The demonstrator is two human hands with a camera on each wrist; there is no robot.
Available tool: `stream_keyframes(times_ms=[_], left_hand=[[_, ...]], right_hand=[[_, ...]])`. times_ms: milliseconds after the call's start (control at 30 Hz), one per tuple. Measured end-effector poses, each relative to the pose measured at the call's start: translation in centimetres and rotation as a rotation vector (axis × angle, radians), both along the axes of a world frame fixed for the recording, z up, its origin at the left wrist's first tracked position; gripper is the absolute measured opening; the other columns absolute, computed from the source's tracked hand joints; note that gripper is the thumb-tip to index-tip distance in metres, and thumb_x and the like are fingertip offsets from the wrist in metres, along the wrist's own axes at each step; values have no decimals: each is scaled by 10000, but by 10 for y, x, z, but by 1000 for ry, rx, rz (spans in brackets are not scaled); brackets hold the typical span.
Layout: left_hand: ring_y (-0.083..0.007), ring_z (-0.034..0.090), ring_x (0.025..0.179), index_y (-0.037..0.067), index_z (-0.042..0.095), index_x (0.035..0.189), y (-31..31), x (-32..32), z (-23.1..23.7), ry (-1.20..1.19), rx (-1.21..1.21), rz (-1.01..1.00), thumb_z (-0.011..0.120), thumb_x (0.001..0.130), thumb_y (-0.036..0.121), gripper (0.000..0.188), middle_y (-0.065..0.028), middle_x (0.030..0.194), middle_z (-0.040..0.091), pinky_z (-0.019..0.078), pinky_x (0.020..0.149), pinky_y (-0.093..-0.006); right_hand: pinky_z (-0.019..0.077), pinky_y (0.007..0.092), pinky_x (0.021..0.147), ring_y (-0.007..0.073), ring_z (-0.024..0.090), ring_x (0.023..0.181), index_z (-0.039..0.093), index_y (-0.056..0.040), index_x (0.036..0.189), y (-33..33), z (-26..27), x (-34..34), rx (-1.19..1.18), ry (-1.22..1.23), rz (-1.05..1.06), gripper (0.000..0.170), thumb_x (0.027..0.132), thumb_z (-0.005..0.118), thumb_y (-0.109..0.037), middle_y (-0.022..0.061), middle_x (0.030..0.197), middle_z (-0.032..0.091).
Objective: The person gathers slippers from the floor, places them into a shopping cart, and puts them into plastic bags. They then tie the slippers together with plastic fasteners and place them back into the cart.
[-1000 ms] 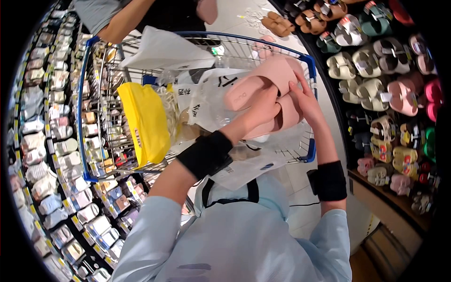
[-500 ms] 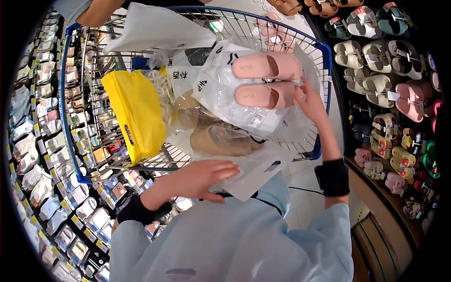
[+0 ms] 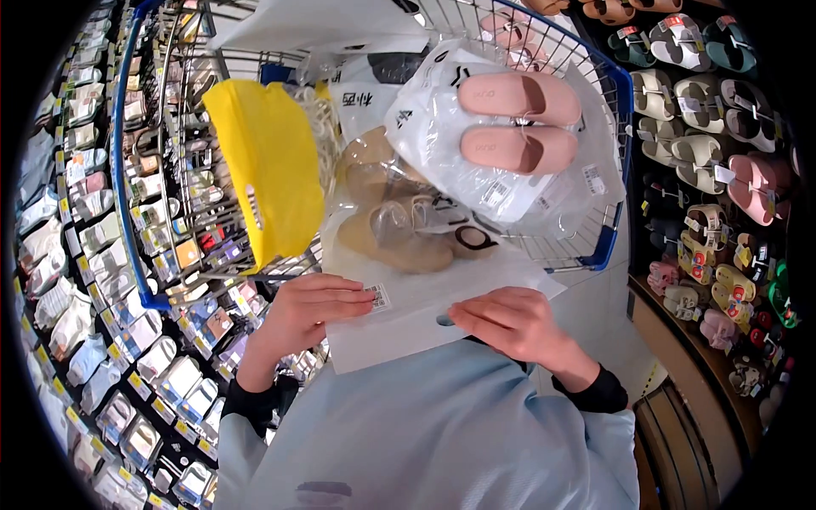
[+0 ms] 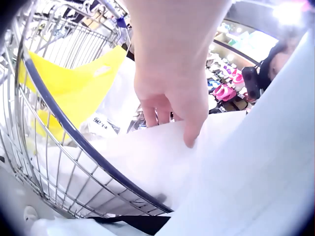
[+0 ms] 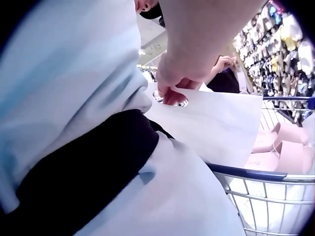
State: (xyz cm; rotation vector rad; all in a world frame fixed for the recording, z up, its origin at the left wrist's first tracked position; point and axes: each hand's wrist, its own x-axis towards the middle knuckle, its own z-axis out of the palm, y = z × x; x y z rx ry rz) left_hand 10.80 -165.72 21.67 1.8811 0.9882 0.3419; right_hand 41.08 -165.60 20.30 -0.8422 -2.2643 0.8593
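A whitish plastic bag [image 3: 399, 327] with a cut-out handle hole lies along the cart's near side, its top edge towards the person. My left hand [image 3: 310, 310] pinches this edge beside a barcode label; in the left wrist view the thumb [image 4: 193, 130] lies in front of the plastic, fingers behind. At the handle hole, my right hand [image 3: 514, 323] holds the edge, fingers curled by the opening in the right wrist view. Beige footwear [image 3: 391, 242] shows through the plastic. Beyond, a pair of pink slides [image 3: 517, 151] rests on another white bag [image 3: 463, 191].
A blue-rimmed wire shopping cart [image 3: 124, 204] surrounds the bags. Inside it, a yellow bag [image 3: 268, 178] stands at the left. Socks [image 3: 161, 357] hang in rows on the left; slippers [image 3: 701, 157] fill the right rack. Another person [image 5: 224, 78] appears beyond the cart.
The pink slides, handled by both hands earlier, now lie on a bag in the cart. Both hands have come back towards the body and taken the near bag's edge.
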Motion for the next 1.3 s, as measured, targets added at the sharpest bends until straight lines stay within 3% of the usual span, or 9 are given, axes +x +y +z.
stream_keyframes(times_ms=[200, 367, 433, 533, 667, 933, 1033, 1133, 1300], left_hand=[[-277, 487, 1161, 38, 561, 1158, 17, -15, 22, -114, -333, -294, 723, 665, 231, 554, -119, 1234, 529, 342, 1007, -387], [-276, 529, 1068, 33, 481, 1225, 70, 14, -38, 17, -259, 308, 658, 746, 426, 645, -143, 1205, 521, 412, 897, -344], [-266, 552, 1002, 35, 492, 1184, 89, 35, -10, 138, -387, -134, 628, 762, 443, 603, -131, 1142, 541, 445, 825, -350], [-259, 549, 937, 51, 514, 1118, 59, 51, 25, 169, -105, -369, 613, 809, 292, 405, -70, 1144, 518, 463, 762, -358], [-289, 537, 965, 57, 517, 1127, 17, 39, 7, 300, -172, -642, 638, 783, 290, 432, -83, 1174, 496, 461, 786, -368], [-231, 517, 1090, 115, 513, 1181, 5, -21, 11, -33, -119, -401, 724, 688, 191, 541, -70, 1214, 510, 461, 853, -333], [-159, 632, 823, 118, 629, 974, -9, -26, -6, 1, 307, -241, 695, 617, 88, 365, 5, 926, 640, 524, 665, -268], [-156, 639, 738, 120, 644, 917, -13, -19, -14, -62, 561, -132, 676, 618, 83, 303, 7, 878, 648, 517, 573, -246], [-149, 642, 703, 123, 643, 901, -12, -10, -9, -82, 505, -74, 663, 632, 76, 274, 5, 852, 655, 508, 526, -239]], right_hand=[[452, 296, 456, 187, 572, 551, 630, -43, 892, -21, 7, -9, -290, 45, 168, 239, 656, 660, -59, 45, 684, 593], [428, 318, 470, 203, 544, 541, 605, -60, 810, -6, 18, -20, -257, -134, 123, 101, 756, 636, -140, 41, 594, 509], [438, 321, 489, 206, 553, 570, 612, -54, 839, -13, 21, -19, -262, -200, 133, 130, 728, 615, -123, 40, 625, 520], [458, 312, 543, 193, 563, 631, 612, -30, 901, -37, 22, -25, -218, -260, 129, 224, 688, 592, -95, 42, 700, 546], [484, 292, 651, 187, 565, 714, 594, 6, 1011, -63, 23, -28, -182, -220, 74, 372, 650, 564, -80, 42, 800, 565], [493, 302, 637, 220, 593, 707, 645, -26, 906, -64, 23, -28, -346, -125, -113, 224, 681, 647, -20, 76, 771, 617], [489, 306, 581, 217, 596, 665, 648, -44, 877, -48, 26, -27, -364, -99, -115, 180, 698, 652, -65, 64, 758, 617], [477, 315, 548, 221, 590, 610, 654, -33, 853, -29, 39, -37, -379, -100, -162, 119, 738, 626, -45, 70, 753, 622], [467, 285, 537, 182, 559, 639, 655, -65, 835, -13, 28, -88, -60, -153, -74, 178, 677, 698, -137, 20, 756, 598]])
